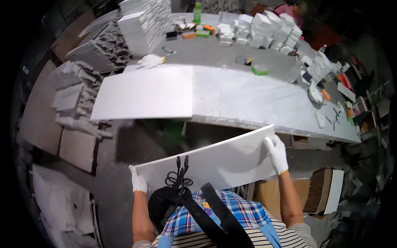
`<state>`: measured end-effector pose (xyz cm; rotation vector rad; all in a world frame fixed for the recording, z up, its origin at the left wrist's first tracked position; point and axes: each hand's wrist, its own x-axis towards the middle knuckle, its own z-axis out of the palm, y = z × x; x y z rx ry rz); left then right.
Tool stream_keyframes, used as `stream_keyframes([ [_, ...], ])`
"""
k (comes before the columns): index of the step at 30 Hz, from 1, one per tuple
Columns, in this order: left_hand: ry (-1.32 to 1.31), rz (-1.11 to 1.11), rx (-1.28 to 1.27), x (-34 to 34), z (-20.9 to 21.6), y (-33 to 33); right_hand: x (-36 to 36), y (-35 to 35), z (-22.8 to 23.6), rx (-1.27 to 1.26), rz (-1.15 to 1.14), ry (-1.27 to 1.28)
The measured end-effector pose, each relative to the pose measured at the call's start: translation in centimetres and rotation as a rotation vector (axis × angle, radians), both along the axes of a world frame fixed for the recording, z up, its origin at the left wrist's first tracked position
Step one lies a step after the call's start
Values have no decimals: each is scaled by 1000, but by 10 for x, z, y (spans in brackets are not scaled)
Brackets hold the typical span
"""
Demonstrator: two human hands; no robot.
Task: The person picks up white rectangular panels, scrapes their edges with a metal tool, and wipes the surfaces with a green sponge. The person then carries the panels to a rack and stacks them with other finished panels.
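Between my two hands I hold a long white board (215,159) tilted in front of my body, its right end higher than its left. My left hand (139,180), in a white glove, is closed on the board's left end. On the right edge, near the upper corner, my right hand (276,154) grips it, also in a white glove. Some fingers of both hands are hidden behind the board. Beyond it, another white board (142,93) lies flat on the left part of the worktable (231,99). A black cable (178,177) hangs in front of the held board.
Tall stacks of white panels (142,31) stand at the back left, with more panels (68,97) below. On the table are a green bottle (197,14), a glove (151,60), green and orange blocks (202,33) and white piled pieces (262,29). Cardboard (265,194) lies right of me.
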<state>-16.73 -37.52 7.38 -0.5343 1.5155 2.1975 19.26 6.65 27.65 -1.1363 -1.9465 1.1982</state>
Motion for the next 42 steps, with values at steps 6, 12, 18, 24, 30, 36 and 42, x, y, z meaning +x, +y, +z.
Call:
stream_keyframes([
  [6, -38, -68, 105, -26, -27, 48, -32, 53, 21, -157, -41, -111],
  [12, -74, -22, 101, -32, -37, 75, -48, 83, 20, -52, -16, -239],
  [18, -115, 14, 84, -15, -57, 97, -76, 113, 29, -126, 15, -323],
  [24, -159, 48, 50, 14, -84, 123, -76, 167, -4, -255, 9, -369],
  [30, -238, 123, 129, 48, -100, 159, -85, 210, -10, -224, 1, -431],
  [36, -309, 147, 151, 81, -101, 180, -67, 245, -38, -110, -8, -460],
  [42, -241, 155, 31, 83, -116, 197, -45, 247, -48, -101, -48, -366],
])
